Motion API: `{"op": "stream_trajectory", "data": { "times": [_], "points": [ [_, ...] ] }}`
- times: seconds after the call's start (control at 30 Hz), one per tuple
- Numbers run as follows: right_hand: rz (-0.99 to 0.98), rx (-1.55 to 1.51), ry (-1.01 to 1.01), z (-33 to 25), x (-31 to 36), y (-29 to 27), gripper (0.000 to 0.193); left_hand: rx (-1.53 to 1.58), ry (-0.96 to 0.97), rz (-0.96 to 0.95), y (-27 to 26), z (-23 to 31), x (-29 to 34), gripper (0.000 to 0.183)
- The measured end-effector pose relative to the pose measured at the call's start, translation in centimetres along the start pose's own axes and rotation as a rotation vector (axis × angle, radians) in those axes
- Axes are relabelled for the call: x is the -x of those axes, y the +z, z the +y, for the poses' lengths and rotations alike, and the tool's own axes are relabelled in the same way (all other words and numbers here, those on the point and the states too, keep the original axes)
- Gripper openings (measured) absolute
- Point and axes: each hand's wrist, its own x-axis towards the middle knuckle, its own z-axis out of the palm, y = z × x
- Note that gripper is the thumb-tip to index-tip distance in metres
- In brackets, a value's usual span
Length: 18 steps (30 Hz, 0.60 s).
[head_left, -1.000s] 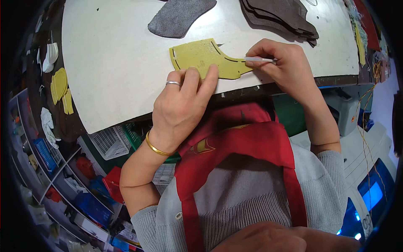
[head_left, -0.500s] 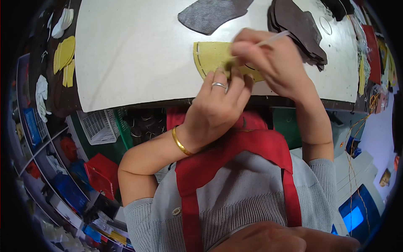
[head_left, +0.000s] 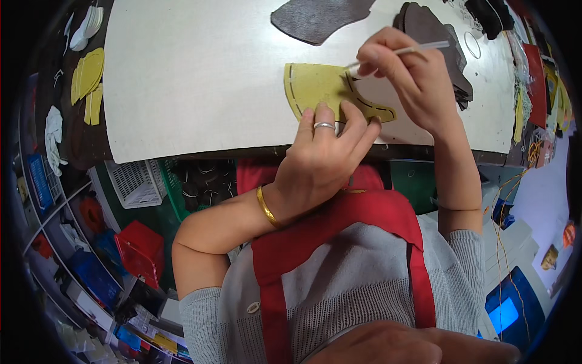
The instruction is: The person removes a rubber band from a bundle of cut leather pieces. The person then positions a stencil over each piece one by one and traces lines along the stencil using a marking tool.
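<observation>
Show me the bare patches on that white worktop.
Widest: the white worktop between the yellow pieces at far left and the yellow sheet. Narrower: the strip between that sheet and the single dark piece. Crowded: around the left hand and right hand, and upper right, at the dark stack.

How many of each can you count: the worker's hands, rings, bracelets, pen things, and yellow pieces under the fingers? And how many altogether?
Hands, left hand and right hand: 2
Silver ring: 1
Gold bracelet: 1
White pen-like tool: 1
Yellow piece under the left fingers: 1
Total: 6
</observation>
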Motion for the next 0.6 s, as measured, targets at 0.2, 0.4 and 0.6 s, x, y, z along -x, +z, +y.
{"op": "stream_trajectory", "data": {
  "times": [0.2,0.4,0.6],
  "points": [
    [0.110,0.262,-0.153,1.0,1.4,1.3,0.032,0.079,0.038,-0.003,0.3,-0.4,-0.6,0.036],
    [0.116,0.426,-0.161,0.4,5.2,0.4,0.021,0.024,0.033,-0.079,-0.1,-0.3,-0.5,0.037],
    [0.118,0.434,0.056,0.6,8.6,-1.5,0.022,-0.080,0.027,-0.070,-0.5,-0.2,-0.9,0.043]
  ]
}}
